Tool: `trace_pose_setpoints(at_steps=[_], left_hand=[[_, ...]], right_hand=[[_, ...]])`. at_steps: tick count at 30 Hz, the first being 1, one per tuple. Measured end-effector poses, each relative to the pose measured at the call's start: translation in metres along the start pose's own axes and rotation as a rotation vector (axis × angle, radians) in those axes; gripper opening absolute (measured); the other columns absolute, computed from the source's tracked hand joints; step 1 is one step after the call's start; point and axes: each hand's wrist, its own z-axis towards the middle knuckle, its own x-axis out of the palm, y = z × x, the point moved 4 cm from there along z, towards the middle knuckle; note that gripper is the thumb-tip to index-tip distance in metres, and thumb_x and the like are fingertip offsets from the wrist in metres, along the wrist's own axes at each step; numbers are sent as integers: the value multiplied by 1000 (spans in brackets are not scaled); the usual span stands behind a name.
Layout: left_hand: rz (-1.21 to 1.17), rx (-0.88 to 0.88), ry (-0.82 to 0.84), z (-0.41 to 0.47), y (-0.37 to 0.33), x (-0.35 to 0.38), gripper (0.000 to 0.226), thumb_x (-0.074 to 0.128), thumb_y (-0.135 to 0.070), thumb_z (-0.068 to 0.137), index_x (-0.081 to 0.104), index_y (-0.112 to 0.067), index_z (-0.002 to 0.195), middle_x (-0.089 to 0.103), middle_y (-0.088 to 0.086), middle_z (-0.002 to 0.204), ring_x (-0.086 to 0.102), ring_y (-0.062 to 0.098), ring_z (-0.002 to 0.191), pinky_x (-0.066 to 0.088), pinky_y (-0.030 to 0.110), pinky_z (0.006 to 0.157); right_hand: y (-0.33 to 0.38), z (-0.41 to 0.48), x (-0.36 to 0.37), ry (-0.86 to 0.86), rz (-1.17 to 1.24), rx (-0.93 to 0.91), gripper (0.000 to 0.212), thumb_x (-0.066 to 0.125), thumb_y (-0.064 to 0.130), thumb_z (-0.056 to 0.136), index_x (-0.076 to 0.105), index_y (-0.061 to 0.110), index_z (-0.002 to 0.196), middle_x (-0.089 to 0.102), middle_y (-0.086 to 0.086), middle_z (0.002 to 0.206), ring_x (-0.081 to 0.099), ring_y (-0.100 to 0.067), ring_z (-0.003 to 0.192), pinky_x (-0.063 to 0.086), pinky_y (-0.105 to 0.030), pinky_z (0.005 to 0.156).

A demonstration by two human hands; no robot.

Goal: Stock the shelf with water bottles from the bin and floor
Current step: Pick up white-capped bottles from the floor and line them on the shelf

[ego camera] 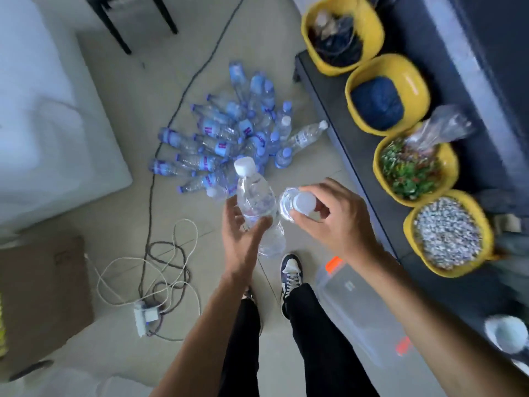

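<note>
Four yellow plastic tubs (412,84) line a long dark shelf (337,110) at right. Beside it, a heap of clear, blue-capped plastic water bottles (229,133) covers the pale tiled floor (120,224). A clear plastic bin (352,310) sits by the person's feet. The left hand (242,239) curls round one white-capped clear bottle (254,196); the right hand (335,224) pinches a second white-capped bottle (287,206) by its neck.

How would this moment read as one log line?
left hand: holds first bottle | right hand: grips second bottle near cap | bottle pile: on floor
</note>
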Motion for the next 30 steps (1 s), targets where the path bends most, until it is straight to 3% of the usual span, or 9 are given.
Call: trace_pose_setpoints(at_steps=[3, 7, 10, 14, 18, 21, 23, 27, 30], left_hand=[[-26, 69, 118, -37, -100, 10, 54, 75, -23, 75, 57, -19, 126, 69, 6, 114, 65, 34, 109, 59, 48, 89], [-47, 178, 240, -83, -212, 28, 51, 72, -14, 75, 59, -19, 124, 73, -2, 110, 68, 20, 106, 56, 24, 78], [-65, 240, 349, -111, -277, 48, 48, 72, -13, 75, 61, -17, 122, 74, -3, 109, 70, 15, 104, 56, 22, 77], [-74, 332, 467, -137, -344, 89, 49, 71, -11, 77, 61, -15, 126, 74, -2, 113, 71, 14, 106, 55, 22, 82], [-70, 434, 583, -149, -399, 135, 49, 71, -6, 81, 60, -12, 128, 73, 5, 117, 70, 16, 108, 55, 24, 85], [-73, 474, 620, -149, -435, 168, 50, 78, -20, 77, 62, -21, 125, 72, 7, 118, 68, 28, 112, 57, 42, 92], [-72, 507, 631, -148, -459, 189, 51, 78, -28, 73, 62, -19, 121, 73, 5, 116, 69, 28, 110, 57, 46, 93], [-69, 553, 692, -139, -501, 231, 41, 76, -5, 88, 58, -14, 123, 73, 2, 117, 71, 18, 107, 58, 34, 90], [-20, 592, 745, -118, -527, 267, 37, 72, -1, 93, 58, -10, 126, 71, 2, 118, 71, 8, 100, 55, 21, 81]], right_hand=[[65, 11, -92, -98, 61, -17, 29, 71, 33, 84, 75, 10, 101, 45, 11, 76, 45, -7, 62, 41, -21, 63], [130, 1, -199, -262, 132, -7, 30, 72, 30, 86, 75, 12, 109, 56, -1, 86, 57, -18, 78, 46, -28, 74], [158, -3, -263, -381, 176, 31, 31, 71, 33, 85, 75, 13, 109, 58, 3, 100, 62, -23, 96, 50, -39, 84], [178, 1, -337, -504, 364, 64, 29, 75, 40, 86, 72, 19, 106, 56, -1, 106, 63, -32, 100, 53, -63, 82], [192, 5, -409, -568, 384, 40, 23, 79, 22, 87, 71, 12, 106, 60, -5, 107, 64, -19, 100, 60, -47, 85], [193, 11, -458, -618, 345, -19, 24, 78, 21, 88, 71, 13, 109, 62, -2, 106, 64, -15, 99, 57, -27, 80], [190, 20, -487, -653, 294, -22, 27, 75, 25, 87, 71, 15, 111, 64, -2, 108, 65, -15, 100, 54, -24, 81], [180, 43, -537, -719, 187, -4, 21, 73, 28, 87, 72, 24, 107, 65, 3, 105, 66, -18, 98, 52, -32, 86], [173, 64, -569, -782, 136, -13, 21, 71, 28, 87, 72, 21, 106, 65, 0, 103, 63, -10, 93, 47, -23, 84]])
